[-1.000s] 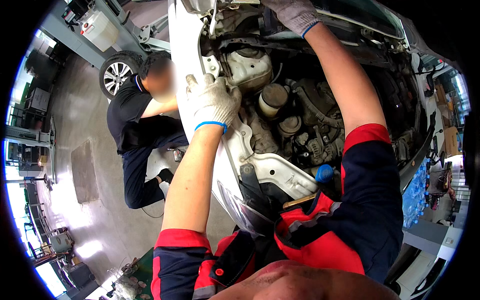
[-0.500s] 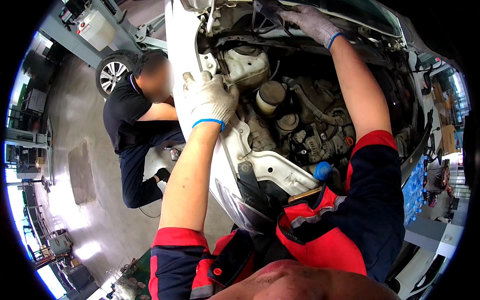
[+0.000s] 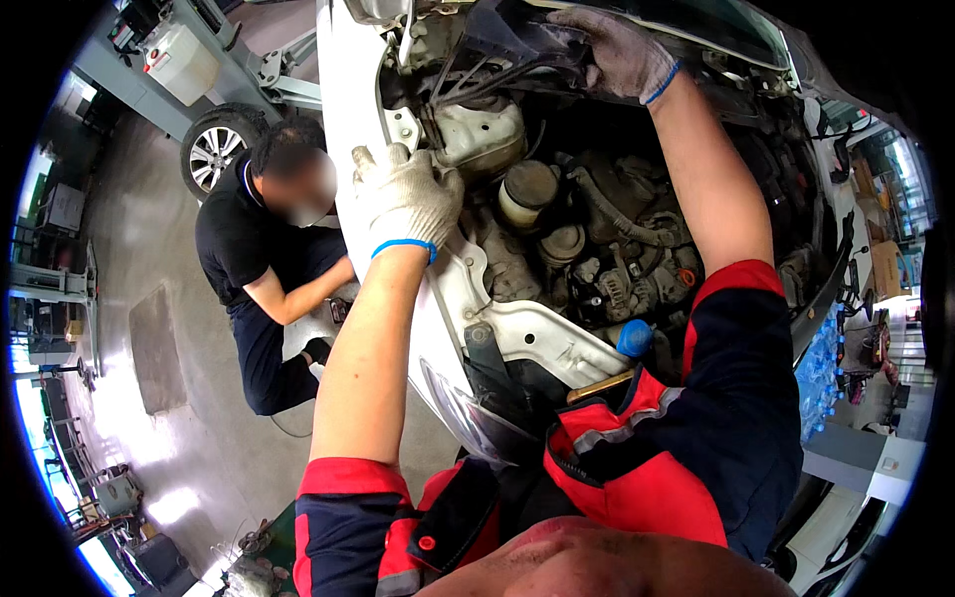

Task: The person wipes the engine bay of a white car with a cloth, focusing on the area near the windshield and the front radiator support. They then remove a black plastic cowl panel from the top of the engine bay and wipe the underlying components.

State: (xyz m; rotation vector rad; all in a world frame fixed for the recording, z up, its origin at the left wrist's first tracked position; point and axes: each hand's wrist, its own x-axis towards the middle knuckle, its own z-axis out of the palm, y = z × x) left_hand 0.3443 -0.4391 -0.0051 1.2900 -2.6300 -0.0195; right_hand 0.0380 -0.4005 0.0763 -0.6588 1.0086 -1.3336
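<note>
You lean over one white car (image 3: 348, 119) with its engine bay (image 3: 597, 249) open below you, and the view has drifted only a little since half a second ago. One other person (image 3: 259, 259) in dark clothes crouches on the floor beside the car's front wheel (image 3: 211, 151), much as before. Your two arms reach up from the lower edge, each in a red and navy sleeve.

Your left hand (image 3: 406, 199), in one pale glove with a blue cuff, stays clamped over the white edge of the car's front, fingers curled around the metal. Your right hand (image 3: 615, 52), in one grey glove, has moved down and left from where it was a second ago; it now presses on the dark cover (image 3: 517, 35) at the back of the bay, fingers bent around its edge.

Between your arms sit one pale fluid tank (image 3: 482, 134), one cream cylinder (image 3: 525, 191) and one blue cap (image 3: 634, 338).
</note>
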